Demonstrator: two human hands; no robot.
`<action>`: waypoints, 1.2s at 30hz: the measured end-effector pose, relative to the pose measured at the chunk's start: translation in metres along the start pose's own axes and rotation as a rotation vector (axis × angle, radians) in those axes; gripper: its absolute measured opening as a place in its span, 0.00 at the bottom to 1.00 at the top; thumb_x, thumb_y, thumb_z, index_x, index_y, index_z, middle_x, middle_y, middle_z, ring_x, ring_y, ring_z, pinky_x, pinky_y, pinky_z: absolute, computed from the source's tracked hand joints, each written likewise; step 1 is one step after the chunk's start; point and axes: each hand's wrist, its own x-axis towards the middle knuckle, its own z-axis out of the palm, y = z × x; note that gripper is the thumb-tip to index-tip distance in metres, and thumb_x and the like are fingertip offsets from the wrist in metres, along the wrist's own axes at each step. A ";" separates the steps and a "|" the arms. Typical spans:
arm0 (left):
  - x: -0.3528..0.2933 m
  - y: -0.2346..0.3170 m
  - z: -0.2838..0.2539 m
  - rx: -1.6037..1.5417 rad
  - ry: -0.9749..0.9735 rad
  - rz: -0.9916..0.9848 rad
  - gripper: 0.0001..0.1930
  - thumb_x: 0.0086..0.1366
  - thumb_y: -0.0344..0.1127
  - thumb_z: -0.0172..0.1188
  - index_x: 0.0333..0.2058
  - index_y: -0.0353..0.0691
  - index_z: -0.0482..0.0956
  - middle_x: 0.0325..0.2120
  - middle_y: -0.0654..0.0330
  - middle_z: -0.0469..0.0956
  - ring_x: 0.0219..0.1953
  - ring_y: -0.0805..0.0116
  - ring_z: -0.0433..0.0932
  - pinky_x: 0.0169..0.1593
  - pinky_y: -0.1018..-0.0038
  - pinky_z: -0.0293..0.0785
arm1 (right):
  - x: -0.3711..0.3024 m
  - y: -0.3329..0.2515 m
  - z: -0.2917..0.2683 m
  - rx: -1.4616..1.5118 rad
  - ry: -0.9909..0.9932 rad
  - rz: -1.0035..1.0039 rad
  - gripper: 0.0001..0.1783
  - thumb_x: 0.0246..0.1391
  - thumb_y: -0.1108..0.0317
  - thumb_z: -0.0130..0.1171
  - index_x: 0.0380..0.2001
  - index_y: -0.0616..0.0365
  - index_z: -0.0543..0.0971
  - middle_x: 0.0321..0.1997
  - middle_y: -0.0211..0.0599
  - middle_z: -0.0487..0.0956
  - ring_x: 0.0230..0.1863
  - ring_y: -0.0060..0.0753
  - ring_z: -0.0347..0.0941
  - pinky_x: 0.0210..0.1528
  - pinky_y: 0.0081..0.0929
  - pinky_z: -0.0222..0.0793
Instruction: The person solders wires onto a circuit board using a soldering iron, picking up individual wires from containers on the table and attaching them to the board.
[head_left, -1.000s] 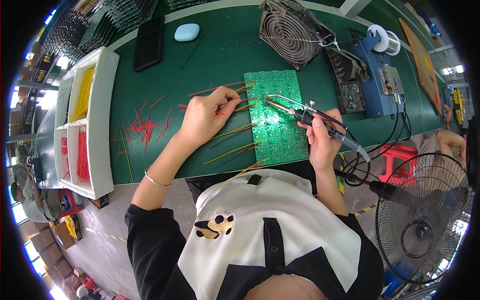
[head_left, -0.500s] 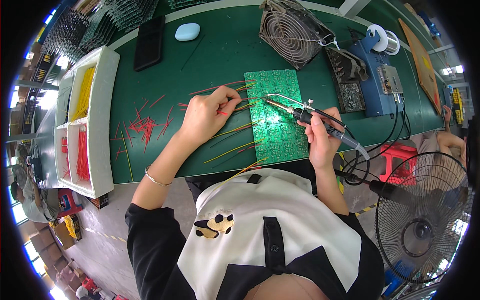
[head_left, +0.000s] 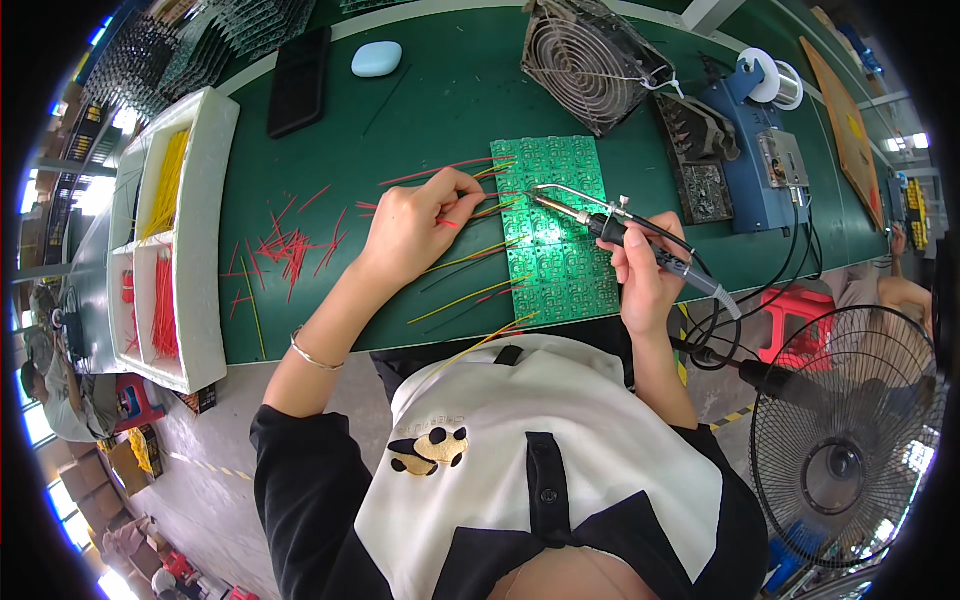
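Observation:
A green circuit board panel [head_left: 562, 270] lies on the green bench, with red, yellow and dark wires sticking out from its left edge. My left hand [head_left: 418, 222] pinches a red wire [head_left: 447, 223] just left of the panel. Another red end runs from the fingertips toward the board. In my right hand [head_left: 648, 275] is a soldering iron [head_left: 610, 230], held like a pen. Its tip, beside a thin bent metal solder feed tube [head_left: 580, 193], meets the upper left part of the panel, close to the wire end. The exact contact is too small to make out.
Loose red wires [head_left: 290, 252] lie left of my hand, beside a white foam box [head_left: 205, 240] of yellow and red wires. A phone [head_left: 298, 85] and pale blue case [head_left: 376, 59] sit behind. A square fan [head_left: 585, 65] and blue soldering station [head_left: 745, 150] with solder spool stand far right.
Both hands, the iron and the wire stay nearly in place. The view has shifted very slightly.

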 end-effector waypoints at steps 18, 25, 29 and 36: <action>0.000 0.006 -0.004 -0.004 -0.007 -0.030 0.03 0.56 0.25 0.57 0.29 0.34 0.73 0.14 0.57 0.72 0.13 0.71 0.68 0.20 0.79 0.64 | 0.001 -0.003 0.002 0.185 0.108 -0.049 0.07 0.53 0.71 0.51 0.27 0.61 0.66 0.16 0.31 0.67 0.14 0.12 0.57 0.32 0.23 0.74; 0.008 0.011 -0.027 0.402 0.328 0.479 0.03 0.52 0.26 0.57 0.26 0.39 0.71 0.18 0.60 0.72 0.19 0.63 0.71 0.22 0.71 0.66 | -0.010 -0.004 -0.004 0.157 0.174 -0.079 0.06 0.53 0.71 0.49 0.27 0.61 0.66 0.19 0.31 0.66 0.15 0.13 0.54 0.35 0.27 0.74; -0.019 0.029 -0.016 0.305 -0.082 0.383 0.07 0.51 0.29 0.58 0.27 0.38 0.69 0.17 0.59 0.71 0.18 0.61 0.72 0.20 0.70 0.66 | -0.012 -0.004 -0.003 0.212 0.211 0.037 0.05 0.54 0.70 0.49 0.28 0.60 0.66 0.19 0.30 0.66 0.15 0.13 0.54 0.40 0.28 0.73; -0.025 0.033 0.005 0.286 -0.090 0.266 0.12 0.55 0.38 0.60 0.30 0.40 0.67 0.16 0.60 0.72 0.16 0.63 0.72 0.19 0.71 0.65 | 0.004 -0.009 0.012 0.312 0.136 0.081 0.05 0.56 0.69 0.48 0.28 0.59 0.66 0.17 0.28 0.64 0.17 0.14 0.54 0.46 0.29 0.69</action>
